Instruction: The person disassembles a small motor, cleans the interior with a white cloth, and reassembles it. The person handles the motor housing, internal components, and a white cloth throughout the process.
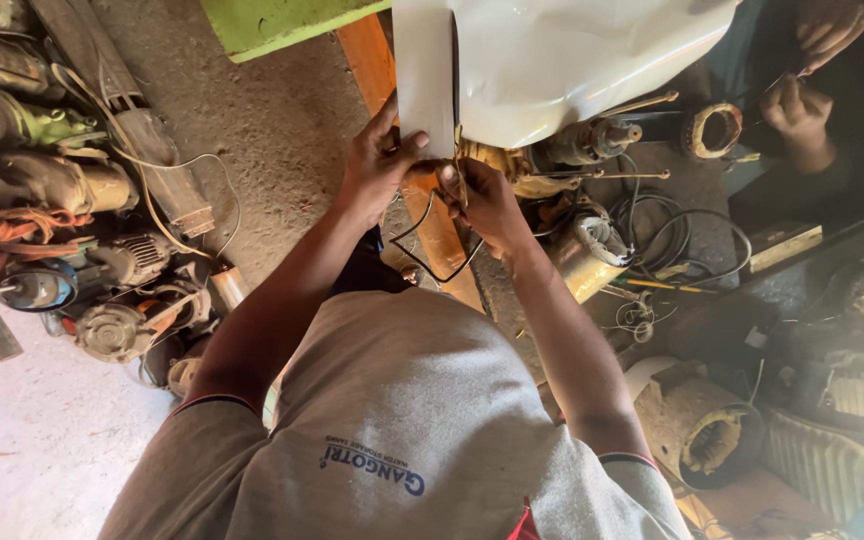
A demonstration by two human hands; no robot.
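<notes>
Left hand (377, 160) pinches the lower edge of a white sheet (424, 80), thumb on its face and fingers curled behind, while the right hand (482, 200), just beside it, closes thumb and forefinger on a thin black wire (432, 265) that loops down below both wrists. That sheet looks light, stiff enough to hold its fold and smooth, so a pinch close to the edge seems the surest hold. Slack and springy, the wire probably wants gripping close to its end. Beyond the right hand lie a brass-coloured motor part (592, 255) and coiled cables (672, 235); another person's hands (802, 110) work well apart.
</notes>
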